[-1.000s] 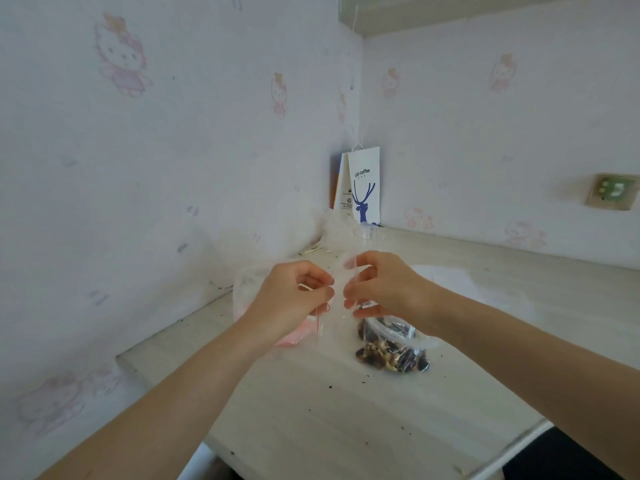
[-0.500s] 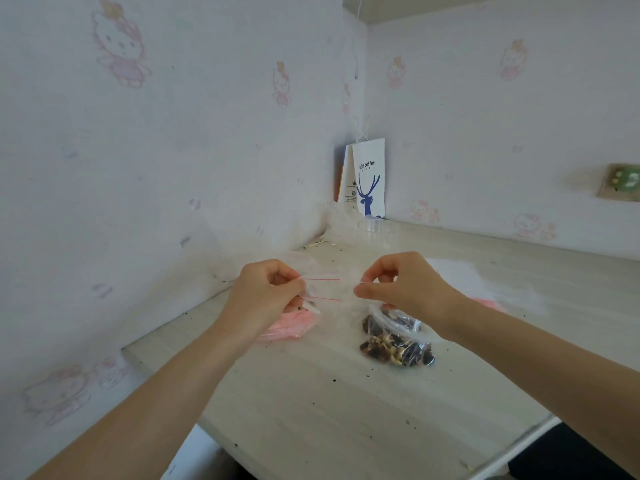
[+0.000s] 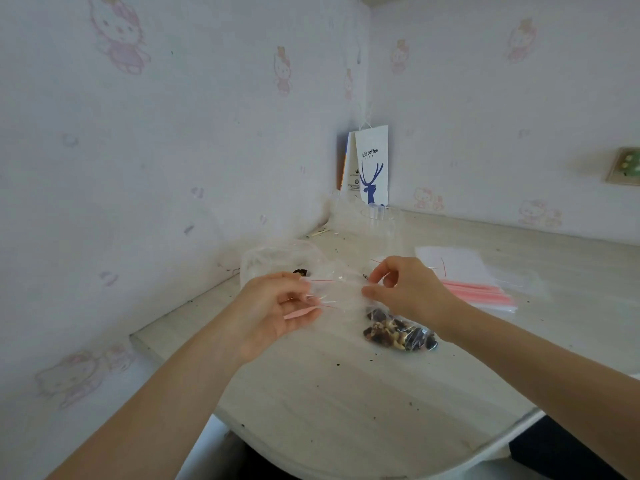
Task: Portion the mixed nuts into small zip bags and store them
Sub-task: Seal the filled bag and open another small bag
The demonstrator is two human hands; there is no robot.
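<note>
There, zip bag (image 3: 341, 289) between both fingers (image 3: 372, 292).

a home room: cartoon-cat wallpaper (image 3: 117, 39), pale wooden desk (image 3: 346, 393) in the corner

A pale wood-grain desk (image 3: 346, 403) is set into the corner of two walls, its surface scattered with dark crumbs. A clear bag of mixed nuts (image 3: 398, 332) is laid near the middle. A stack of empty zip bags (image 3: 471, 282) with pink strips is spread to the right. A white paper bag (image 3: 372, 166) with a blue deer is stood in the far corner, a clear plastic jar (image 3: 381, 233) just before it
</note>
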